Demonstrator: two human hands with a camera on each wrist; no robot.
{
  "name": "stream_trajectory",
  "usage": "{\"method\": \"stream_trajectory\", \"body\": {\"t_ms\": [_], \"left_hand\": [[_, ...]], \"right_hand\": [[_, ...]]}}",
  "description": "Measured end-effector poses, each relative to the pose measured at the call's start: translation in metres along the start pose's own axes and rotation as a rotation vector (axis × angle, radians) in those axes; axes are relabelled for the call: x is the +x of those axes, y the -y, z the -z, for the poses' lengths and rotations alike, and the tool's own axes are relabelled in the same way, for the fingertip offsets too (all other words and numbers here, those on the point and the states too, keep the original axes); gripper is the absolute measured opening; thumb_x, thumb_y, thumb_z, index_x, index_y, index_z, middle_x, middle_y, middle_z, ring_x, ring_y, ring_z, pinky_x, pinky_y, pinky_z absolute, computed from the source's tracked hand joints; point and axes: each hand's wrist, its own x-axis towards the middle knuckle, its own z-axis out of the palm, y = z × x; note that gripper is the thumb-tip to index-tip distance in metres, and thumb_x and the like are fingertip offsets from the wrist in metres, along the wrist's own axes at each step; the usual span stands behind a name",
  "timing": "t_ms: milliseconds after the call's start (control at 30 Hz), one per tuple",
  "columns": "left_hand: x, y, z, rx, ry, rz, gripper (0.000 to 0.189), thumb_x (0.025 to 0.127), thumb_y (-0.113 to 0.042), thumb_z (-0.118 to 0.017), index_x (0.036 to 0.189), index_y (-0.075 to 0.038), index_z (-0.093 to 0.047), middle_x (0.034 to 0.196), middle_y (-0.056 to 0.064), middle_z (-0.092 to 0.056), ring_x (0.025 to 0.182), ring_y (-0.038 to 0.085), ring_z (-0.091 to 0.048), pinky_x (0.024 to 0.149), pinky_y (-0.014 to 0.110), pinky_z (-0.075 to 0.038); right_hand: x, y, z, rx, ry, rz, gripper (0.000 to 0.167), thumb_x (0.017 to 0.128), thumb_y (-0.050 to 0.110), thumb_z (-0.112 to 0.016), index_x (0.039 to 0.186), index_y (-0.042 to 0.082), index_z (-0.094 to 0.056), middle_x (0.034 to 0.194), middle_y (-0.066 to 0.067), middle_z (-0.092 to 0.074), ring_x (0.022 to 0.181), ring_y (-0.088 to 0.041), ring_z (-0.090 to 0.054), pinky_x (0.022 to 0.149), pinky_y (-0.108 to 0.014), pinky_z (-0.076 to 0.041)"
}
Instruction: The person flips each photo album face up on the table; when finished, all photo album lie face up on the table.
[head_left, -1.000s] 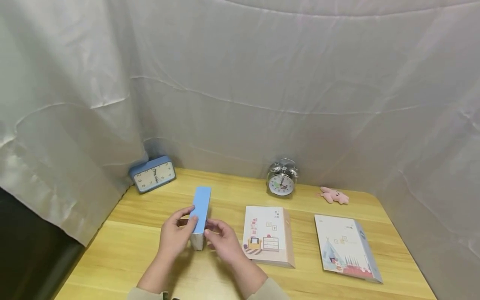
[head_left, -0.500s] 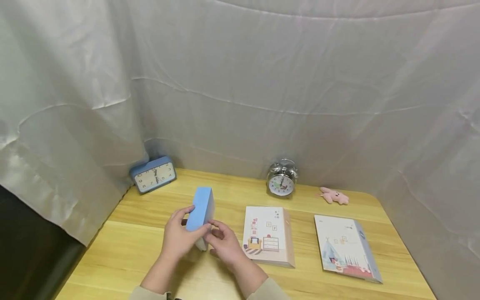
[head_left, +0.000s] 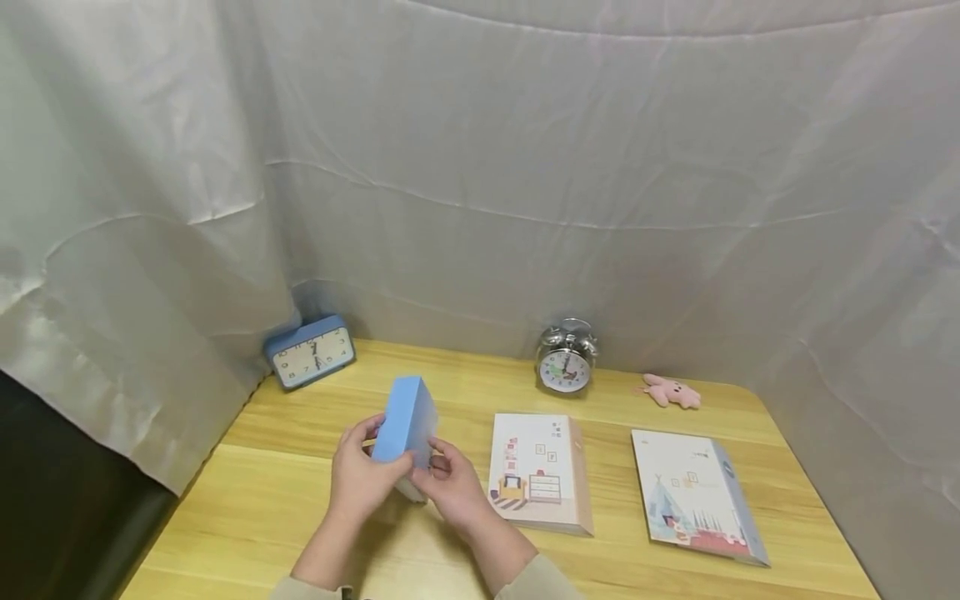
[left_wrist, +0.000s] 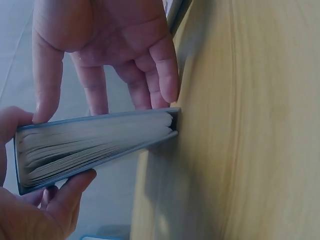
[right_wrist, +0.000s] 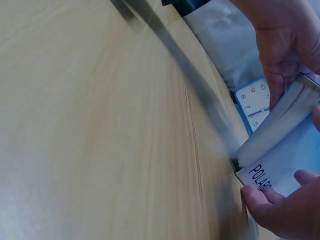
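1. The blue book (head_left: 407,423) was held between both hands above the left part of the table (head_left: 255,500), spine uppermost and slightly tilted. Whether its lower edge was touching the wood could not be determined.

2. The left hand (head_left: 366,477) was found gripping the spine end; the thumb was laid across the spine and the fingers were placed against the far-left cover. This was judged the load-bearing hold, best kept firm but without squeezing.

3. The right hand (head_left: 457,492) was seen with its fingers fairly straight, the tips set against the right cover near the lettering (right_wrist: 260,176); the book was not wrapped by them. It was judged suited to steadying and steering rather than lifting.

4. Thin gaps were noted among the pages (left_wrist: 95,139) at the near end. Light, even pressure on both covers was judged advisable so that the leaves would be kept from fanning.

5. The lower corner was noted close to the wood. A small clearance during any turn was considered prudent, as the cover edge could be scuffed or caught.

6. The dresser-picture book (head_left: 528,462) was located to the right of the right hand, lying flat, and the blue clock (head_left: 311,354) beyond the left hand. Elbows and wrists were judged best kept close, so that neither would be nudged.
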Motion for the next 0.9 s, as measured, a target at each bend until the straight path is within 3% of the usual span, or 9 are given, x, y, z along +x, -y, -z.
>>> {"method": "stream_trajectory", "body": {"t_ms": [200, 333, 433, 533, 733, 900], "left_hand": [[0.001, 0.001, 0.001, -0.054, -0.017, 0.066, 0.072, 0.083, -0.013, -0.085, 0.146, 0.006, -0.056, 0.133, 0.025, -0.059, 0.11, 0.039, -0.061, 0.095, 0.051, -0.059], [0.003, 0.005, 0.004, -0.088, -0.012, 0.106, 0.068, 0.087, -0.013, -0.082, 0.146, 0.007, -0.055, 0.137, 0.027, -0.059, 0.118, 0.041, -0.061, 0.099, 0.05, -0.058], [0.004, 0.008, 0.008, -0.101, -0.016, 0.135, 0.064, 0.091, -0.016, -0.08, 0.146, 0.008, -0.056, 0.139, 0.029, -0.059, 0.122, 0.04, -0.06, 0.097, 0.038, -0.057], [0.006, 0.011, 0.012, -0.093, -0.02, 0.161, 0.062, 0.094, -0.019, -0.078, 0.145, 0.008, -0.057, 0.139, 0.03, -0.058, 0.122, 0.04, -0.06, 0.092, 0.032, -0.055], [0.009, 0.022, 0.02, -0.039, 0.024, 0.196, 0.06, 0.099, -0.023, -0.072, 0.145, 0.011, -0.054, 0.143, 0.035, -0.055, 0.131, 0.047, -0.055, 0.11, 0.053, -0.049], [0.01, 0.032, 0.025, 0.055, 0.102, 0.198, 0.064, 0.1, -0.026, -0.071, 0.145, 0.015, -0.051, 0.142, 0.038, -0.055, 0.133, 0.051, -0.054, 0.111, 0.059, -0.047]], "right_hand": [[-0.001, 0.0, 0.001, -0.107, -0.018, 0.021, 0.069, 0.092, 0.011, -0.079, 0.151, -0.009, -0.048, 0.148, -0.035, -0.052, 0.136, -0.052, -0.053, 0.106, -0.054, -0.053], [-0.001, 0.0, 0.002, -0.038, -0.015, 0.016, 0.066, 0.094, 0.006, -0.077, 0.151, -0.011, -0.047, 0.147, -0.036, -0.053, 0.129, -0.049, -0.06, 0.097, -0.047, -0.06], [-0.001, 0.0, 0.002, 0.03, -0.019, 0.003, 0.065, 0.094, 0.0, -0.074, 0.152, -0.011, -0.045, 0.142, -0.036, -0.057, 0.121, -0.044, -0.067, 0.089, -0.039, -0.063], [0.0, -0.001, 0.001, 0.052, -0.026, -0.003, 0.065, 0.093, -0.004, -0.073, 0.151, -0.012, -0.045, 0.14, -0.036, -0.058, 0.121, -0.043, -0.067, 0.09, -0.036, -0.063], [0.0, -0.001, 0.001, 0.017, -0.025, -0.014, 0.07, 0.09, -0.004, -0.076, 0.152, -0.012, -0.044, 0.142, -0.034, -0.058, 0.123, -0.042, -0.066, 0.093, -0.036, -0.061], [0.0, 0.0, 0.003, 0.008, 0.02, 0.002, 0.073, 0.088, -0.004, -0.078, 0.152, -0.009, -0.046, 0.147, -0.033, -0.055, 0.126, -0.042, -0.064, 0.094, -0.034, -0.061]]}}
